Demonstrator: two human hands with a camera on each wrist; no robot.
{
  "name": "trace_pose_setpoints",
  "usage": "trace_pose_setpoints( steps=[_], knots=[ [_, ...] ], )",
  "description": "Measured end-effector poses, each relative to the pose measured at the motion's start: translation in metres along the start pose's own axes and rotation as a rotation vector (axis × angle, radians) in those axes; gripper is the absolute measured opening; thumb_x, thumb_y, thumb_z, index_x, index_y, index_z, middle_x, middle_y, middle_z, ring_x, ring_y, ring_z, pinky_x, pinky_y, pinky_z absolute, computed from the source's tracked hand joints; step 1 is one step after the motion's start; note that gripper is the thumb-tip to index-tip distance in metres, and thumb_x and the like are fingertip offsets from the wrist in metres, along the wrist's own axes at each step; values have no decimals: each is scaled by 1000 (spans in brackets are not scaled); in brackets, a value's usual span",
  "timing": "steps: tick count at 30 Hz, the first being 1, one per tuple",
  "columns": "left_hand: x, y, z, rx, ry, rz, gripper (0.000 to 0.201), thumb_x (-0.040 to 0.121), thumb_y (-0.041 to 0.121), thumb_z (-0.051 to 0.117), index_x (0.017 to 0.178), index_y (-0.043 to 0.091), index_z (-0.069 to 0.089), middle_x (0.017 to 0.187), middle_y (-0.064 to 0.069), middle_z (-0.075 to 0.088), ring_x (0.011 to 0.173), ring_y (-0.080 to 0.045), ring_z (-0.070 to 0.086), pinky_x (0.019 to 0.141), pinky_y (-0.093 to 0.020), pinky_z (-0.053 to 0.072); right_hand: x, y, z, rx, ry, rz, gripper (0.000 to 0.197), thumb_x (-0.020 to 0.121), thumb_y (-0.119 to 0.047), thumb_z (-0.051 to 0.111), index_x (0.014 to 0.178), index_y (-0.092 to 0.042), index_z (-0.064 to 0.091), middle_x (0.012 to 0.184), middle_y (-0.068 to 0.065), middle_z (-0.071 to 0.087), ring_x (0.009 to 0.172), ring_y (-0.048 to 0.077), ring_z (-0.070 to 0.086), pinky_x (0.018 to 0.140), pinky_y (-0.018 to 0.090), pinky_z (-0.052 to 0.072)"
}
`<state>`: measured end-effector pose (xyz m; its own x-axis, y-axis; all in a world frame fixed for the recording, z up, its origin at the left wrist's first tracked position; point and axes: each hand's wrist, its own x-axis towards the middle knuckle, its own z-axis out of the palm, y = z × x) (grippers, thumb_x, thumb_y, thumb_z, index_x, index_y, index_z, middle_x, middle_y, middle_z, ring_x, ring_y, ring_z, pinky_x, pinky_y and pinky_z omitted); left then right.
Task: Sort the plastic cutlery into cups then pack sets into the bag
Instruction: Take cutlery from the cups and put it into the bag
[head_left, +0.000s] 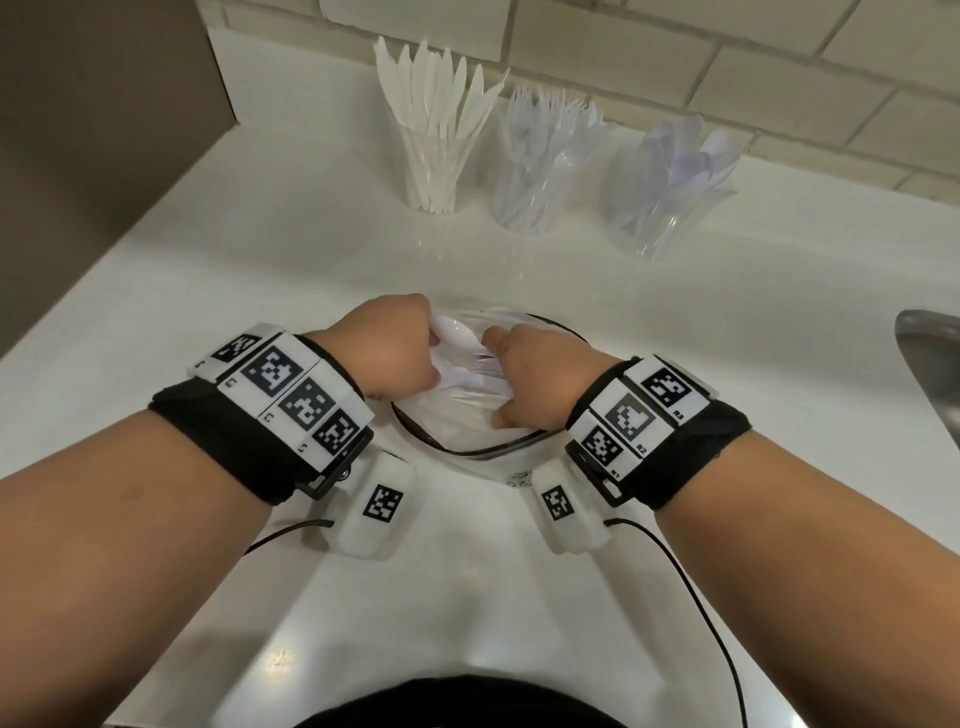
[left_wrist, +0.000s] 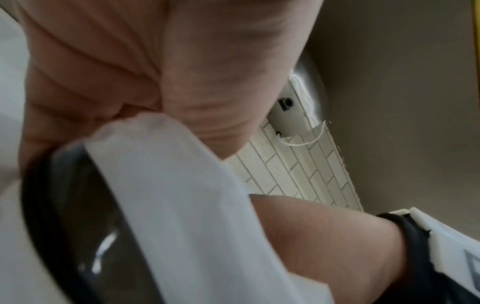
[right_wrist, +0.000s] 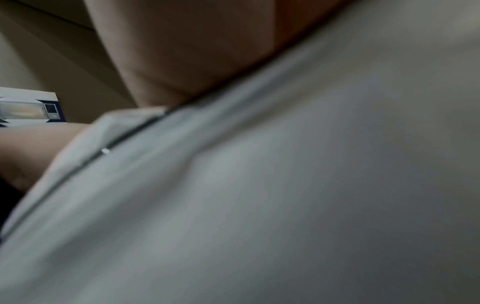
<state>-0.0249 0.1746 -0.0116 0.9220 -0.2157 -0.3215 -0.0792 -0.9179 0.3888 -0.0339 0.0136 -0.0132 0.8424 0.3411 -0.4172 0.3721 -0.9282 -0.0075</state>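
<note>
Head view is showing both hands meeting over a clear plastic bag (head_left: 470, 410) lying on the white surface (head_left: 291, 249), over a dark-rimmed round thing I cannot identify. The left hand (head_left: 387, 345) and the right hand (head_left: 540, 376) are each gripping the bag's bunched plastic, fingers curled on it, with white plastic cutlery (head_left: 462, 358) lying inside between them. Behind, well apart from the bag, three clear plastic cups are standing in a row: one holding white knives (head_left: 434, 130), one clear forks (head_left: 540, 156), one clear spoons (head_left: 675, 176). Sorting is looking finished, since no loose cutlery is showing on the surface. Packing is under way; the full cups suggest more sets could follow, though how many sets the bag is holding cannot be told.
</note>
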Motion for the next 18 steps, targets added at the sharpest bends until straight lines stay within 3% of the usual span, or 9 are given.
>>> trace_pose_setpoints(
  steps=[2,4,7,10,13,16,18],
  knots=[
    [2,1,1,-42,-27,-28,36,85,9,56,120,10,48,82,7,44,87,-18,49,69,-26,38,0,2,0,32,13,-15,67,79,-35,71,135,-17,38,115,6,57,104,29,59,84,37,51],
    [2,0,1,-108,-38,-60,36,85,5,51,120,12,47,94,-2,53,90,-22,54,70,-33,46,-1,5,-1,53,9,-42,64,80,-32,70,135,-18,41,110,3,58,102,26,58,79,31,48],
    [2,-5,3,-309,-43,-91,35,82,3,49,112,22,46,108,-7,55,96,-27,58,83,-44,54,-3,7,-2,84,27,-71,53,83,-35,66,129,-18,47,95,-6,49,91,19,53,73,26,40],
    [1,-5,5,-448,-45,-83,38,81,4,50,113,25,48,109,-7,57,96,-28,60,84,-47,54,0,4,4,98,32,-52,52,81,-37,65,126,-21,45,98,-3,59,91,23,58,79,36,52],
    [0,-6,5,-445,-50,-46,36,80,4,49,106,29,50,106,-9,58,92,-32,62,79,-53,55,1,2,10,103,63,-15,31,80,-34,64,101,-24,45,80,-8,48,80,21,50,74,36,52],
    [2,-7,4,-349,-20,-18,34,80,-1,44,84,31,54,98,-9,59,84,-29,59,65,-39,51,-3,6,6,132,90,5,21,82,-33,63,94,-21,50,84,-4,50,77,19,48,69,30,47],
    [2,-7,5,-256,-19,-22,34,82,-3,44,87,26,60,99,-4,60,86,-24,57,67,-31,48,-5,8,3,171,110,5,21,80,-30,64,94,-17,55,82,-4,52,75,19,49,64,26,39]
  ],
)
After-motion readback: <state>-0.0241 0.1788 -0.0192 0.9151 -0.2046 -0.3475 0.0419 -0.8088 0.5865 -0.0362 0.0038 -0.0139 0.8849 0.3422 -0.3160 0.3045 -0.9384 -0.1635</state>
